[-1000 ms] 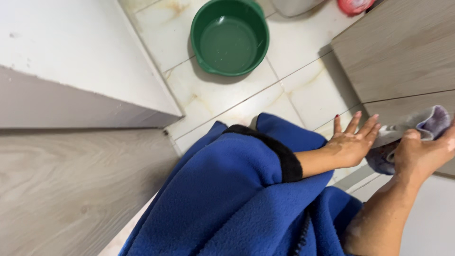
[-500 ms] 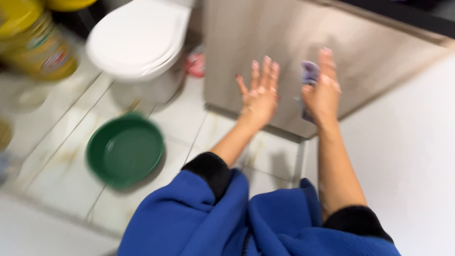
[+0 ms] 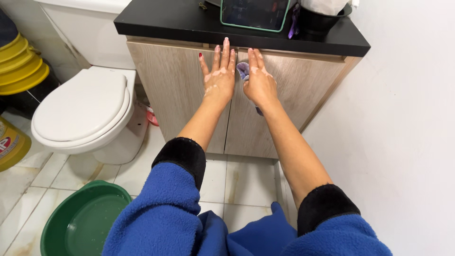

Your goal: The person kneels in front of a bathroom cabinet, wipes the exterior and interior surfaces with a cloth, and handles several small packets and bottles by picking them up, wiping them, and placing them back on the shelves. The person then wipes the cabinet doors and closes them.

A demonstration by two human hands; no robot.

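The left hand (image 3: 219, 78) lies flat and released, fingers spread and pointing up, pressed against the left door (image 3: 182, 90) of the wooden cabinet close under the front edge of the black countertop (image 3: 189, 23). Just beside it the right hand (image 3: 258, 83) presses a small purple cloth (image 3: 243, 70) against the right door (image 3: 289, 99), palm over the cloth and fingers extended rather than clenched; only a bit of the cloth shows between the two hands and below the wrist. The step in hand looks like wiping the door fronts near their top edge at the seam where they meet. A next stroke would call for keeping the cloth pinned under the palm while the other hand steadies the door so it does not swing. On the countertop a tablet (image 3: 253, 14) in a green case stands at the back. Left of the cabinet is a white toilet (image 3: 80, 111), and a green basin (image 3: 80, 223) sits on the tiled floor (image 3: 237, 185).
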